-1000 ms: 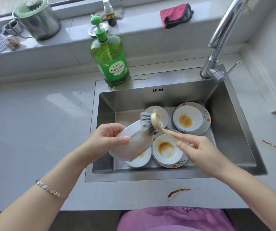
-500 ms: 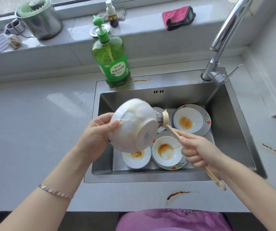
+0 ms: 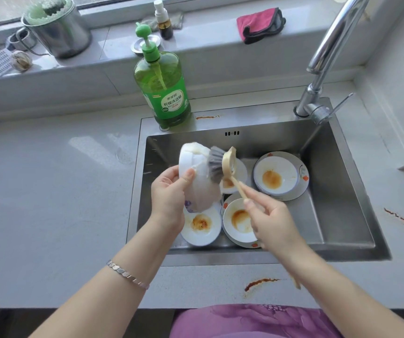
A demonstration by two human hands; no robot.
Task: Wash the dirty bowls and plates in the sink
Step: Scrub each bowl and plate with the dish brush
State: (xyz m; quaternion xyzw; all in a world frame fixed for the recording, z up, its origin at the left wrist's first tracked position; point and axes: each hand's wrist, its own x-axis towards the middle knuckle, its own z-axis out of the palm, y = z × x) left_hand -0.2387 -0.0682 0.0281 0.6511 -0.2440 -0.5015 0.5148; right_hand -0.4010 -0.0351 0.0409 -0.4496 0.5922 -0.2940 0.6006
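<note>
One stainless-steel sink (image 3: 330, 191) is set in the pale grey counter (image 3: 49, 191), and five white bowls are in view. The left hand (image 3: 169, 191) grips one white ceramic bowl (image 3: 203, 189) by its rim, thumb on the outside, holding it tipped on its side above the far-left part of the sink. The right hand (image 3: 271, 223) is curled around the thin wooden handle of one dish brush (image 3: 218, 167), whose grey bristles press against the held bowl's outer wall.

Four more bowls lie on the sink floor, each with an orange-brown stain: the near-left bowl (image 3: 201, 225), the near-middle bowl (image 3: 238, 220), the far-right bowl (image 3: 275, 178), and the far-middle bowl (image 3: 235, 182), partly hidden behind the brush. Two flower-patterned plates show, one near plate (image 3: 255, 245) under the near-middle bowl and one far plate (image 3: 303, 176) under the far-right bowl.

One green pump bottle of dish soap (image 3: 164, 93) stands at the sink's far-left corner; one chrome tap (image 3: 322, 69) rises at the far right.
</note>
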